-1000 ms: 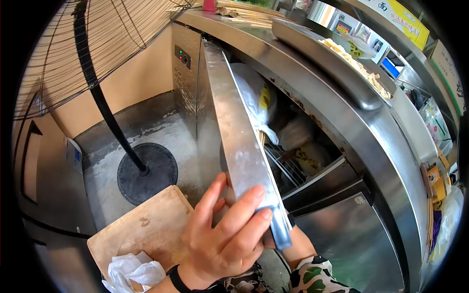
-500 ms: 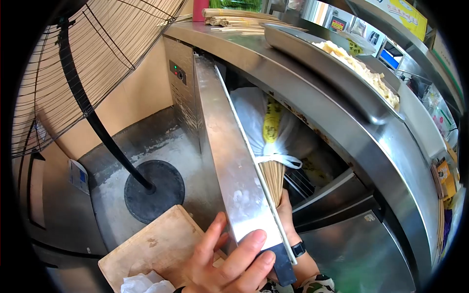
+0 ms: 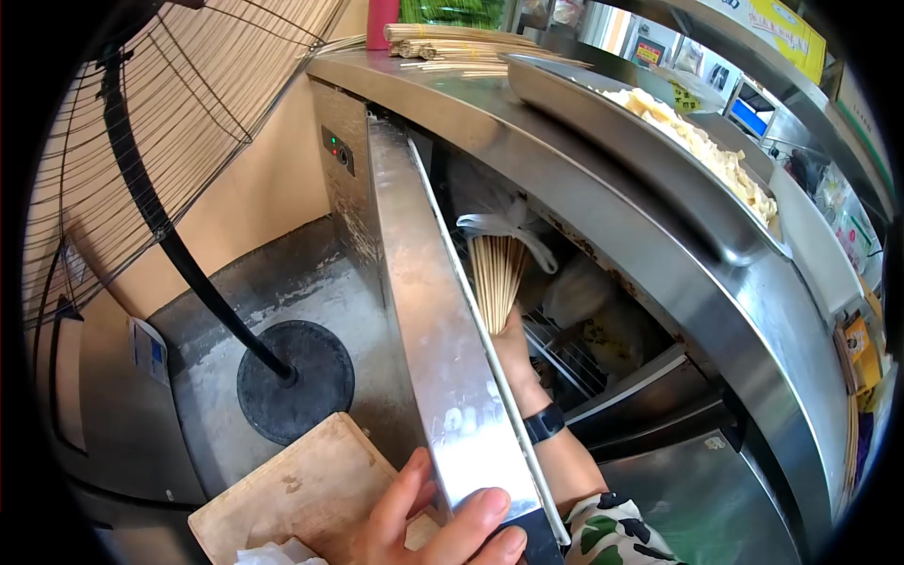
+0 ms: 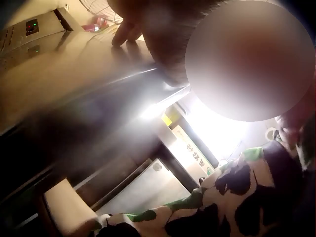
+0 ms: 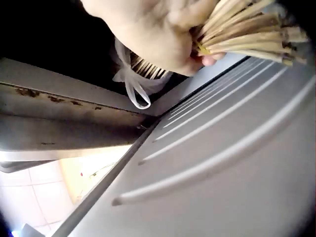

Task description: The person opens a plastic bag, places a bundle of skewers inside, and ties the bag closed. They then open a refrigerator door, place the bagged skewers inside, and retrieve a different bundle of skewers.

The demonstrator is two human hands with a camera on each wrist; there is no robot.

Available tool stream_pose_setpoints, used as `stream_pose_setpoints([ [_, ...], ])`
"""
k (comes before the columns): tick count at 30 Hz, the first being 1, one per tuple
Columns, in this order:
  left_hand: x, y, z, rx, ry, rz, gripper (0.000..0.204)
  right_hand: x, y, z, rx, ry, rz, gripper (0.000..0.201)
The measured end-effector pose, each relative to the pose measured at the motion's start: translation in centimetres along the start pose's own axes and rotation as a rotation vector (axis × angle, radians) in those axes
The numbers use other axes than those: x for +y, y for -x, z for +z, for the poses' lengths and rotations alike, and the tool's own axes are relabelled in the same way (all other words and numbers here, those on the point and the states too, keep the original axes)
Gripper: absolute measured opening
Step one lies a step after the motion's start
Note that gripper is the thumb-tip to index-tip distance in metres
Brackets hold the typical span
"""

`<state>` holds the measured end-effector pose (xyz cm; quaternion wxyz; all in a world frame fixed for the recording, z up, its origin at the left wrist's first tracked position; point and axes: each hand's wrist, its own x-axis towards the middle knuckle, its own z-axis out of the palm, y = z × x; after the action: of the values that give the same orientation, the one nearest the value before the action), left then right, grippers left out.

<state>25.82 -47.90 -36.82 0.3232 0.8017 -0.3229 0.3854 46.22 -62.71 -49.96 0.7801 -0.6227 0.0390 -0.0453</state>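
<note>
My right hand (image 5: 153,29) grips a thick bundle of bamboo skewers (image 3: 495,282) by their bare ends, inside the open undercounter fridge. The cut ends fan out past the fingers in the right wrist view. A white plastic bag (image 5: 133,81) with tied handles wraps the bundle's other end. My left hand (image 3: 438,527) rests with spread fingers on the lower end of the steel fridge door (image 3: 438,330), which stands open. In the left wrist view that hand is dark against the door. The door's edge partly hides the bundle and the right hand in the head view.
On the steel counter (image 3: 452,99) above lie loose skewers (image 3: 461,42) and a metal tray (image 3: 640,155) holding pale strips. At left stands a fan with a round black base (image 3: 295,381). A wooden board (image 3: 301,485) is low in front, with white plastic on it.
My right hand came into view behind the door and has moved the bundle deeper and higher into the fridge. My left hand stays on the door; the head view has shifted.
</note>
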Motion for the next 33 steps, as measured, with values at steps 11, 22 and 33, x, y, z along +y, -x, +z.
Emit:
stream_pose_setpoints([
  [11, -0.6, 1.1, 0.4, -0.041, -0.071, 0.066, 0.025, 1.4, 0.8, -2.5, -0.052, -0.014, 0.112, 0.047],
  [22, -3.4, 2.2, 1.5, 0.042, -0.152, 0.310, 0.043, -0.1, 0.1, -3.2, -0.039, -0.217, 0.128, 0.032],
  [33, -2.6, 2.6, -0.9, -0.228, -0.239, 0.416, 0.034, 0.9, -17.9, -1.7, 0.102, -0.317, 0.091, 0.008],
])
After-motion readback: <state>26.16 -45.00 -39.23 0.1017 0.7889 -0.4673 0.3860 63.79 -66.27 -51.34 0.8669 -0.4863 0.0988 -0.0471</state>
